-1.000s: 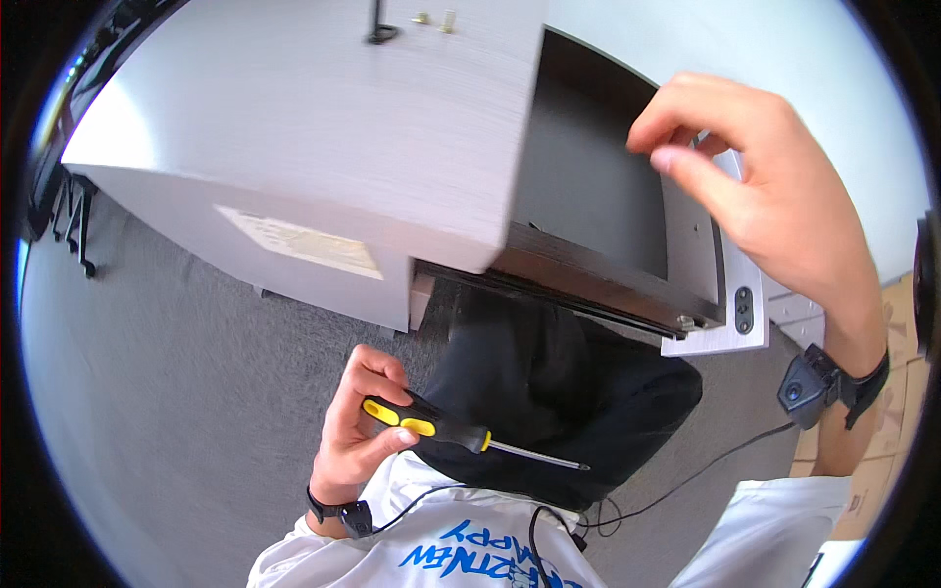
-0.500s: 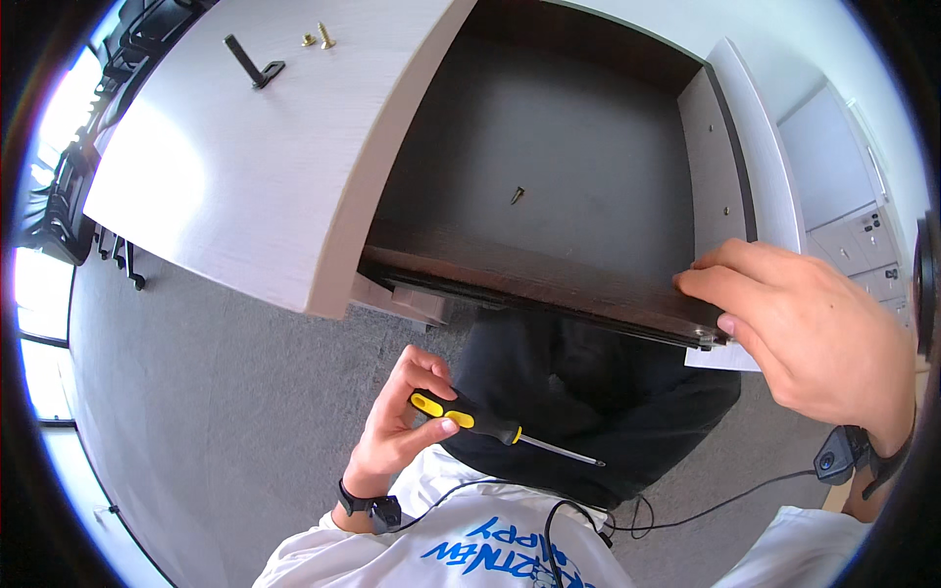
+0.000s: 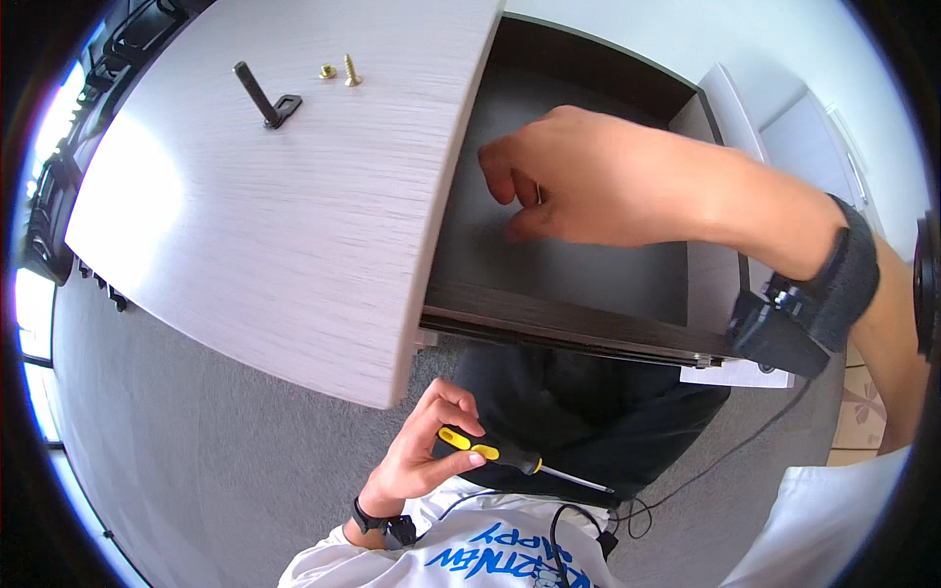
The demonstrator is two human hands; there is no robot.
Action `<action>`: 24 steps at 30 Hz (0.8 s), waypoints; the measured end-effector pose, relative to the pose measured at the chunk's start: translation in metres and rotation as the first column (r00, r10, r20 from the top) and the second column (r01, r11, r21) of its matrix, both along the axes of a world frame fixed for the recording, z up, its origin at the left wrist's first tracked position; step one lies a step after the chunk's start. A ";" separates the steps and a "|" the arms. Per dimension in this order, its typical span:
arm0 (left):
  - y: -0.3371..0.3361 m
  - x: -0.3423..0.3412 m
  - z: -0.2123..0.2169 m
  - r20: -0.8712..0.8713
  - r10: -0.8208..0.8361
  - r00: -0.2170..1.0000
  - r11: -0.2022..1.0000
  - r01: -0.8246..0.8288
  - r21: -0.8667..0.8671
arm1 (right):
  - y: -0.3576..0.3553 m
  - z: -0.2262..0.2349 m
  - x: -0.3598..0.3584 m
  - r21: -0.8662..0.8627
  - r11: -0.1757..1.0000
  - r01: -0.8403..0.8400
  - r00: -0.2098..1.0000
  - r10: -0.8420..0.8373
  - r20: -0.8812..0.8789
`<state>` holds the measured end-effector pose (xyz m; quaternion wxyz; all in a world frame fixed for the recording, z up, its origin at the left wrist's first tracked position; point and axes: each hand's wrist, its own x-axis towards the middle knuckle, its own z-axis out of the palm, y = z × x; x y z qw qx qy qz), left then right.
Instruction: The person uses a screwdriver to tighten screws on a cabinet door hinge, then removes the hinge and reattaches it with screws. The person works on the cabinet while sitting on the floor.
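Left fingers: the left hand [image 3: 421, 456] is low in the middle, fingers [image 3: 469, 429] curled tight round a screwdriver [image 3: 510, 458].
Screwdriver: yellow and black handle, thin metal tip pointing right, held over the dark lap.
Right fingers: the right hand [image 3: 578, 176] reaches into the open drawer [image 3: 549, 265]; fingers [image 3: 500, 181] pinched close, maybe on a tiny thing, too small to tell.
Tabletop [image 3: 294, 196]: pale wood, on the left, over the drawer.
Far left on tabletop: a black bracket [image 3: 267, 96] with a peg sticking up.
Beside it: a brass nut [image 3: 327, 71] and a brass screw [image 3: 350, 72], close together.
Right wrist: a black band [image 3: 843, 269].
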<state>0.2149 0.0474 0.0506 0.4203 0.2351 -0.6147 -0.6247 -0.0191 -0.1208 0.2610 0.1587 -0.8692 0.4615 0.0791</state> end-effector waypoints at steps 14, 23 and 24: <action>0.022 -0.008 -0.015 0.015 0.137 0.990 0.917 -0.132 0.376 | 0.014 -0.070 -0.042 0.125 0.992 0.010 0.998 -0.003 -0.057; 0.023 -0.003 -0.025 -0.049 0.058 0.997 0.977 -0.046 0.210 | 0.022 0.005 -0.041 -0.142 0.975 0.170 0.985 -0.164 0.056; 0.022 -0.003 -0.026 -0.052 0.069 0.996 0.979 -0.058 0.195 | 0.019 0.014 -0.040 -0.167 0.977 0.129 0.986 -0.108 0.130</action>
